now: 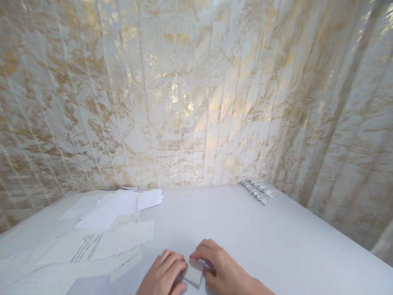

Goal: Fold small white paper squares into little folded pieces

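Both my hands meet low in the middle of the view, on a white table [233, 221]. Between them lies a small folded piece of white paper [194, 273]. My left hand [164, 274] has its fingers curled over the paper's left edge. My right hand [219, 266] pinches its right edge with thumb and fingers bent. Part of the paper is hidden under the fingers.
Several printed sheets of paper [101, 241] lie spread across the table's left side, with blank white sheets [119, 207] behind them. A row of small folded paper pieces [259, 191] sits at the far right corner. A white and gold curtain [196, 94] hangs behind the table.
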Demonstrator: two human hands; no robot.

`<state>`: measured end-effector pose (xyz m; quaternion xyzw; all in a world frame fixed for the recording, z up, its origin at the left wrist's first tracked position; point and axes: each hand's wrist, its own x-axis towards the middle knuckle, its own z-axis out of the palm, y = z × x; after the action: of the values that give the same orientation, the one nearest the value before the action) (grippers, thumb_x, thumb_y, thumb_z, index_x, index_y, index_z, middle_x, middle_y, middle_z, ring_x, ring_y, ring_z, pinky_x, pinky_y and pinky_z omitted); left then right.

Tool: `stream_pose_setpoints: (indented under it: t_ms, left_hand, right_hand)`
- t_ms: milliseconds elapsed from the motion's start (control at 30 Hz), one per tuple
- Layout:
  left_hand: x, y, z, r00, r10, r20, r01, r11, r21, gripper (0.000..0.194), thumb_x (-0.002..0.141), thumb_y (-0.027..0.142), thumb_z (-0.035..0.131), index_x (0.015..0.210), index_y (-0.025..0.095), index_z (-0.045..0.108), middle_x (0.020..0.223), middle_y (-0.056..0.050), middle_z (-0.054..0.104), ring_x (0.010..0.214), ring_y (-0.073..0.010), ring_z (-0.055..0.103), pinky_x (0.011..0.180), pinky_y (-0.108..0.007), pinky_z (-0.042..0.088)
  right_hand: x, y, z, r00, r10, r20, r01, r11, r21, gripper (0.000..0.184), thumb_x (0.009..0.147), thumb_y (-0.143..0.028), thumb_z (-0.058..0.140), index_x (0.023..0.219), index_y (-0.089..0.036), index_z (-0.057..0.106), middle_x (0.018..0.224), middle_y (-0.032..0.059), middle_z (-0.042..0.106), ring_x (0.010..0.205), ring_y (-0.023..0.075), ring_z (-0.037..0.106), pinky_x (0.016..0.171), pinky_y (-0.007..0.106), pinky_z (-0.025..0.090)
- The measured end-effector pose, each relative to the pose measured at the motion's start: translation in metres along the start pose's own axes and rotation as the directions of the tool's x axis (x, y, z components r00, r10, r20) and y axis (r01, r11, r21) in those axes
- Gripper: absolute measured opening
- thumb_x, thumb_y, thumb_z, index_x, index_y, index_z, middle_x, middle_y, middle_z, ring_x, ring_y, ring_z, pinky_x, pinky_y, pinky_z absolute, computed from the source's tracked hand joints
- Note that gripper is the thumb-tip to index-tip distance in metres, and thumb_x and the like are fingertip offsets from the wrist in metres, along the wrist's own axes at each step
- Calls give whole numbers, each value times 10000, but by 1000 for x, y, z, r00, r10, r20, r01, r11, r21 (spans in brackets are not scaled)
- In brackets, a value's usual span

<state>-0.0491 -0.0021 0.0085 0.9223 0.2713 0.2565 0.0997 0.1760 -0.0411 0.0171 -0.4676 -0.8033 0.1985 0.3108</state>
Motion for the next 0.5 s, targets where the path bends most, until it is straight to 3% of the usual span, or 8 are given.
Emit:
stream_pose_setpoints:
  t_ms: [133, 333, 500]
  left_hand:
    - [1, 2, 0, 1000, -16, 14, 15, 1000, 20, 107, 859, 162, 727, 877, 217, 638, 934, 3, 693, 893, -201, 620, 782, -295, 516]
    - [2, 4, 2, 999, -32, 43, 28, 995, 97, 137, 969, 188, 571, 847, 219, 624, 923, -11, 675, 901, -210, 602, 786, -318, 475]
    - [4, 5, 4, 996, -85, 24, 79, 983, 168, 159, 884, 87, 568, 786, 206, 608, 861, -24, 661, 845, -224, 602, 740, -340, 462]
  right_hand:
    - [1, -8, -12, 996, 71, 46, -73, 996, 44, 455, 615, 43, 579, 993, -155, 736, 990, 77, 681, 985, 217, 617, 894, 284, 483]
    - [3, -3, -11, 998, 38, 57, -40, 998, 39, 241, 724, 9, 649, 804, -191, 756, 964, 64, 711, 931, 209, 645, 867, 288, 486]
    - [6, -10, -10, 993, 118, -10, -118, 993, -15, 226, 759, 11, 647, 730, -200, 720, 869, 24, 699, 869, 193, 635, 958, 339, 425]
